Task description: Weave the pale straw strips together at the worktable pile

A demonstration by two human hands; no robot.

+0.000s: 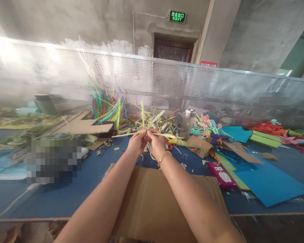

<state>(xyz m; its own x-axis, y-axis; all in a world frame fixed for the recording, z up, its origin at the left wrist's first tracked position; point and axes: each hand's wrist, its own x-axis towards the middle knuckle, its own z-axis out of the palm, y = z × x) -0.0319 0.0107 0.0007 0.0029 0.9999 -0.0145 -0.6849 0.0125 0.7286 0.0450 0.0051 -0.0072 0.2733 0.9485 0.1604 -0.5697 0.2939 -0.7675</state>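
Note:
Both my arms reach out over a brown cardboard sheet (152,199) on the blue table (66,195). My left hand (137,141) and my right hand (156,143) meet in the middle, each pinching pale yellow-green leaf strips (142,114) that cross between them. One strip stands upright, another runs sideways to the left. A gold bracelet (162,157) circles my right wrist. Behind my hands lies a heap of cut strips (162,125).
Coloured straws (105,106) stand at the back left beside cardboard pieces (83,127). A clear bottle (187,123), scissors with yellow and red handles (171,140), a pink case (221,174), blue paper sheets (268,182) and paper flowers (207,123) lie to the right. A perforated metal screen (192,81) backs the table.

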